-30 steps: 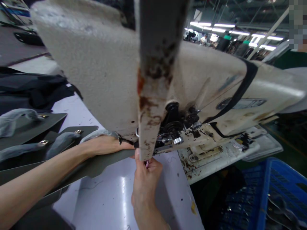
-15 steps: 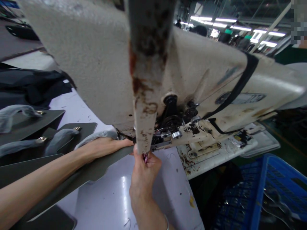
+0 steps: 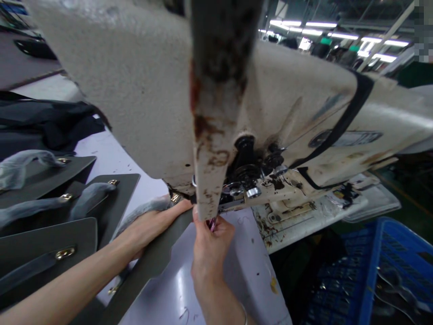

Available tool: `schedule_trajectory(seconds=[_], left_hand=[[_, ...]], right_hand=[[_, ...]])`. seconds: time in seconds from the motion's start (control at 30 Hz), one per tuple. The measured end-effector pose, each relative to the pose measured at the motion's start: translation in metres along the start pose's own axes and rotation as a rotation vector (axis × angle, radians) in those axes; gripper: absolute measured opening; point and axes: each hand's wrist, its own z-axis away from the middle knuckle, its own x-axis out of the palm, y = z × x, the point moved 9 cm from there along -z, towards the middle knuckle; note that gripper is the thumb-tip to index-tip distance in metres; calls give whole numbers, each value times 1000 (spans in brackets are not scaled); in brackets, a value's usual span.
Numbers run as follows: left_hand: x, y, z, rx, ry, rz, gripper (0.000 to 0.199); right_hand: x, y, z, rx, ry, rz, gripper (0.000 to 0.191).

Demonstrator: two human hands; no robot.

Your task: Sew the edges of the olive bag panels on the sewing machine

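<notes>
My left hand (image 3: 157, 225) lies with its fingers stretched out on a dark grey panel (image 3: 154, 259), the fingertips close to the sewing machine (image 3: 145, 113). A plastic-wrapped handle (image 3: 145, 208) with a gold-coloured metal fitting runs along that panel beside the hand. Under the machine's rusty, stained upright bar (image 3: 209, 180), my right hand (image 3: 211, 253) is closed around a small pink-purple object (image 3: 212, 223). Most of that object is hidden by the fingers and the bar, so its kind does not show. The needle area is also behind the bar.
More grey panels (image 3: 50, 234) with plastic-wrapped handles lie at the left. Black material (image 3: 40, 124) is heaped behind them. A blue plastic basket (image 3: 370, 271) stands low at the right, with wrapped pieces in it. The white tabletop (image 3: 176, 293) lies under my hands.
The grey panel has turned so that its near edge runs more steeply, and my left hand has shifted with it. Another panel's gold fitting now shows at the left. My right hand keeps its grip.
</notes>
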Motion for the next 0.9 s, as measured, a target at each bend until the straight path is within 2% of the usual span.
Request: schedule_trajectory(seconds=[0.07, 0.23, 0.37, 0.5, 0.6, 0.73, 0.9], left_hand=[[9, -12, 3, -88, -27, 1, 60], [28, -25, 8, -10, 44, 305, 55], [44, -42, 17, -49, 159, 538, 53], [66, -49, 27, -101, 178, 732, 43], [78, -49, 30, -134, 177, 834, 43], [84, -43, 30, -119, 157, 875, 41], [81, -33, 24, -80, 141, 877, 30]], right_hand=[[-1, 2, 0, 19, -17, -22, 43], [-9, 3, -2, 78, -38, -45, 39], [-10, -1, -4, 185, -184, -98, 27], [-16, -6, -8, 272, -268, -107, 22], [-17, -8, -11, 331, -309, -108, 15], [-20, -7, -15, 361, -288, -89, 13], [-20, -6, -17, 339, -320, -64, 13]])
